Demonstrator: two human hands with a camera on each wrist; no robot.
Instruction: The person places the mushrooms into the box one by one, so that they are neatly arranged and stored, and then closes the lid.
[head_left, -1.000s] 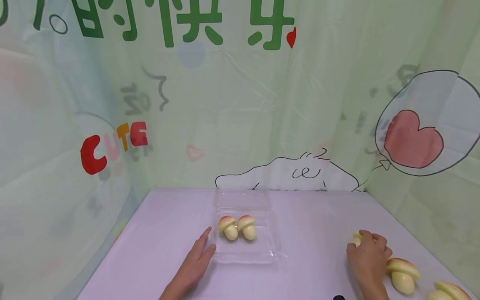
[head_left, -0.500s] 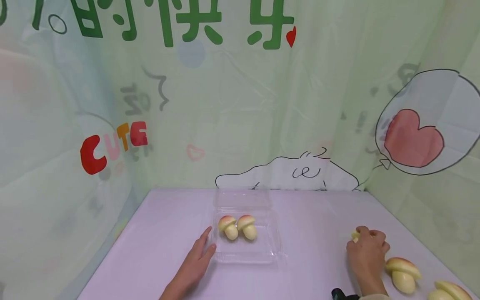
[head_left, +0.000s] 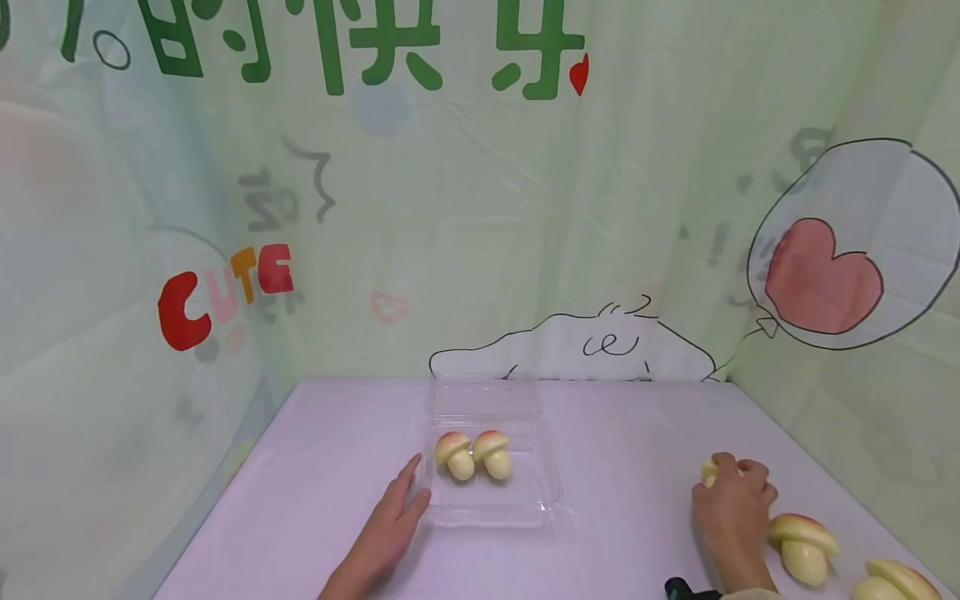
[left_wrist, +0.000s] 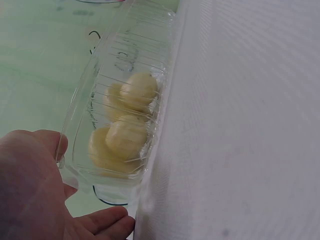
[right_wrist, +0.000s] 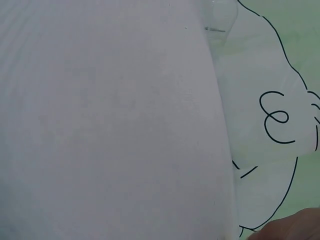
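Observation:
A clear plastic clamshell box lies open at the middle of the lilac table, with two mushroom-shaped buns side by side in it. My left hand lies flat on the table, straight fingers touching the box's left edge. The left wrist view shows the box wall, the buns behind it and my left hand beside it. At the right, my right hand curls round a third mushroom bun, mostly hidden under the fingers.
Two more mushroom buns lie on the table at the front right, near the edge. A printed green backdrop closes in the table at the back and both sides. The right wrist view shows only bare table and backdrop.
My right hand, with the bun in it, has shifted slightly away from me and to the left. The left hand and the box have stayed put.

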